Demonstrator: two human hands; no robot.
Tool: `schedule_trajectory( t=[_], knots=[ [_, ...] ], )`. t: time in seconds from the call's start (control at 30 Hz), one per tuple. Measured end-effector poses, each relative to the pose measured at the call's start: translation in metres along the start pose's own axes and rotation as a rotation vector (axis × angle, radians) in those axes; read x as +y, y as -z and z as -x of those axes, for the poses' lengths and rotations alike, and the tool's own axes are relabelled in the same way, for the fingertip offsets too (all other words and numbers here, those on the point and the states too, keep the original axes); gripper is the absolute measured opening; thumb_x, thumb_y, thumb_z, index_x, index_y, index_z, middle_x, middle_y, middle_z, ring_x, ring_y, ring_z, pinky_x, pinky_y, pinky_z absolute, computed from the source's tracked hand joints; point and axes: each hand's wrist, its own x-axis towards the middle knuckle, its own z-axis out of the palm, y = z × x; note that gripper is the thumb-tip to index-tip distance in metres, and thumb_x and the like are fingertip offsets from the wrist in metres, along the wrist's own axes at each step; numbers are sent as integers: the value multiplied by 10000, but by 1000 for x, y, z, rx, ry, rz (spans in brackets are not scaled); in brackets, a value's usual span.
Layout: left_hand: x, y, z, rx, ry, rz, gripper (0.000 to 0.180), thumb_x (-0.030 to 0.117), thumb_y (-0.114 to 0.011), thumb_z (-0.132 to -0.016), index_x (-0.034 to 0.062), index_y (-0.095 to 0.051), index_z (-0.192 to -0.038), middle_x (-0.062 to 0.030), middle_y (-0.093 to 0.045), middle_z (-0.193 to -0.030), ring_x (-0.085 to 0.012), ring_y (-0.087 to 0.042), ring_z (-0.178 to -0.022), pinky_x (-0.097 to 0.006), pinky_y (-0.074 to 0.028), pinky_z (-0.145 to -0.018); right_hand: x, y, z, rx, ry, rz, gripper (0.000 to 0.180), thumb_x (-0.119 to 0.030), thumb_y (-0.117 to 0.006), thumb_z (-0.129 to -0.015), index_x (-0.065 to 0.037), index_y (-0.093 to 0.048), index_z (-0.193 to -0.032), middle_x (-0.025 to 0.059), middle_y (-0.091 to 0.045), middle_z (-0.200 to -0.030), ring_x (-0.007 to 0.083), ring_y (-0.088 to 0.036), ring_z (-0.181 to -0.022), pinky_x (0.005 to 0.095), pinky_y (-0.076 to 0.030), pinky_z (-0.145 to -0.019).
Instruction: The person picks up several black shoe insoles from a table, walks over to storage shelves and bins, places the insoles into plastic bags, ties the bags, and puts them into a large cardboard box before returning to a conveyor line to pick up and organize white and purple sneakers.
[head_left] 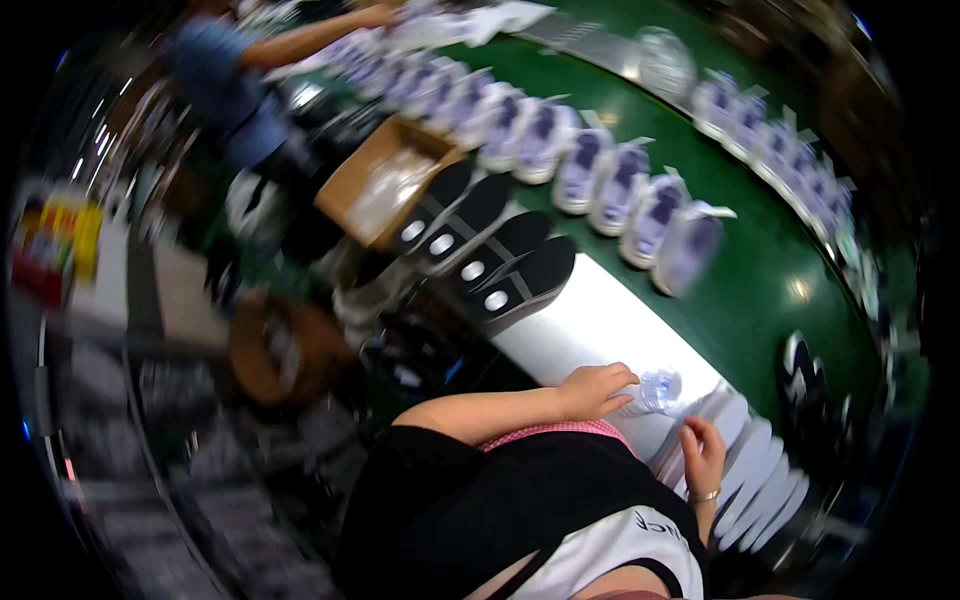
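My left hand hovers at the near end of a shiny white bench, fingers loosely bent and apart from the thumb. Just right of its fingertips is a clear plastic object, perhaps a bottle; its kind is blurred. My right hand, with a band on the wrist, has bent fingers spread from the thumb and nothing visible between them. Beside it lies a row of white sole-shaped pieces, overlapping one another. Several black insoles with white ovals lie farther along the bench.
White and purple shoes line the green surface, with another row at far right. A cardboard box with clear plastic inside stands beyond the insoles. Dark shoes sit at right. A person in blue reaches across at far left.
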Motion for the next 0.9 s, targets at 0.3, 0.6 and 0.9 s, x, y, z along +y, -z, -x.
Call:
schedule_trajectory(
  t=[0.3, 0.6, 0.9],
  knots=[
    [61, -24, 175, 432, 952, 4, 215, 220, -520, -786, 68, -560, -933, -93, -572, -834, -229, -570, -744, -309, -457, -646, 6, -51, 12, -777, -91, -271, 161, -106, -534, -807, 8, -559, -919, 37, -575, -762, 95, -536, -683, 209, -427, -636],
    [110, -82, 290, 564, 1305, 65, 232, 241, -518, -771, 55, -552, -906, -112, -567, -846, -259, -556, -775, -351, -442, -658, 2, -116, 62, -1225, -117, -186, 195, -129, -527, -828, 21, -536, -952, 36, -566, -775, 97, -518, -698, 210, -421, -650],
    [136, -75, 412, 850, 1442, 150, 253, 240, -537, -761, 40, -550, -916, -104, -573, -797, -248, -556, -731, -338, -438, -638, -40, -217, 111, -1412, 40, 145, 169, -93, -521, -809, 34, -559, -914, 63, -590, -749, 110, -549, -690, 216, -436, -630]
  ],
)
